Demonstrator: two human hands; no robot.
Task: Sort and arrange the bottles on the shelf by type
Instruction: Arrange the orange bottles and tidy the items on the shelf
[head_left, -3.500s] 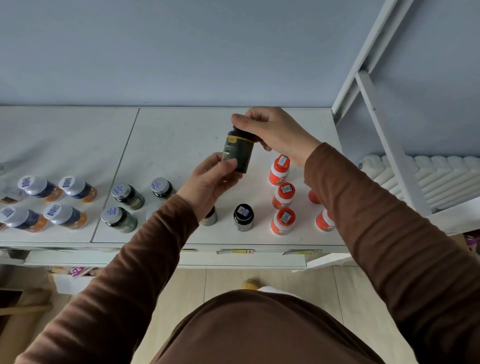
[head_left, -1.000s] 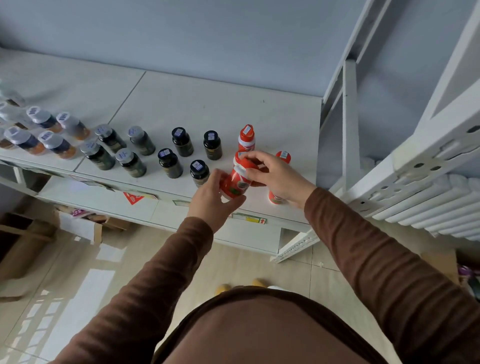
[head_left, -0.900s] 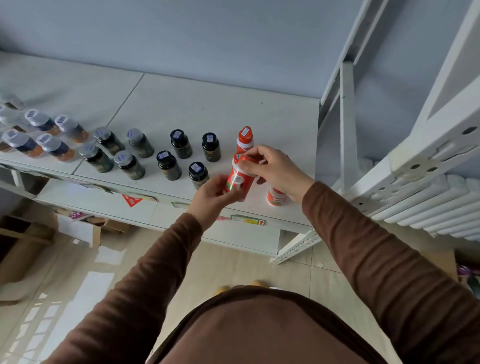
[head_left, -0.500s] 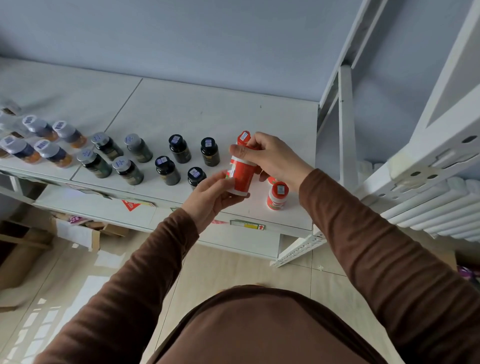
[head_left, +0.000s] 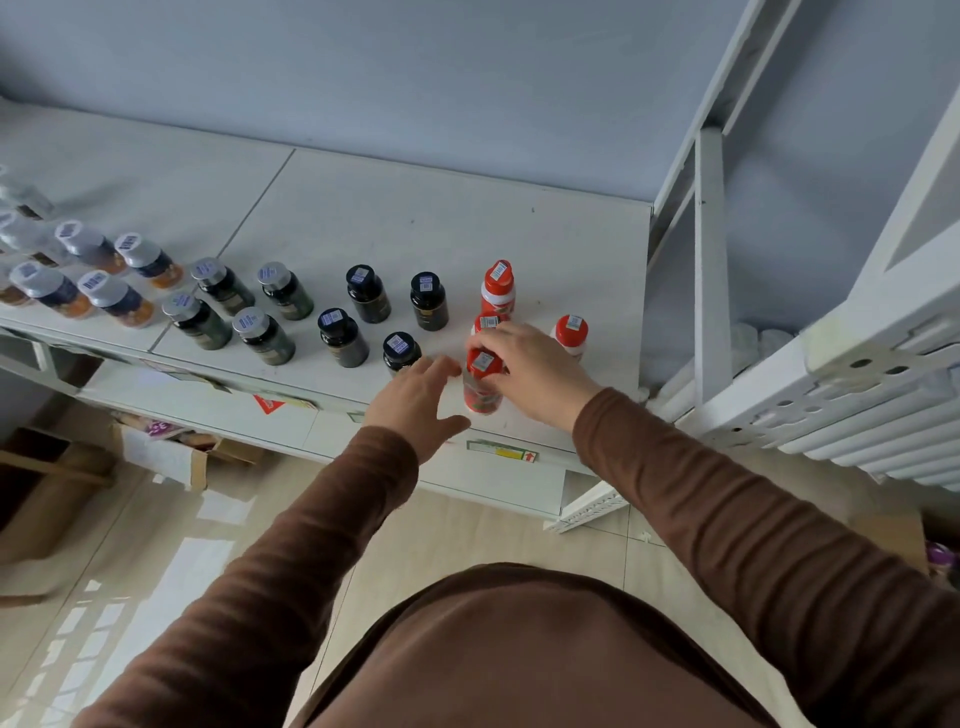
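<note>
Our right hand (head_left: 535, 374) pinches the red bottle (head_left: 482, 384) by its cap, standing at the shelf's (head_left: 467, 228) front edge; our left hand (head_left: 415, 400), fingers spread, hovers just beside it.

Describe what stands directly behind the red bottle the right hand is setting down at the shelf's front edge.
Behind the front red bottle a second red-capped bottle shows only its cap; the right hand covers its body. Farther back, a third red bottle stands fully visible.
</note>
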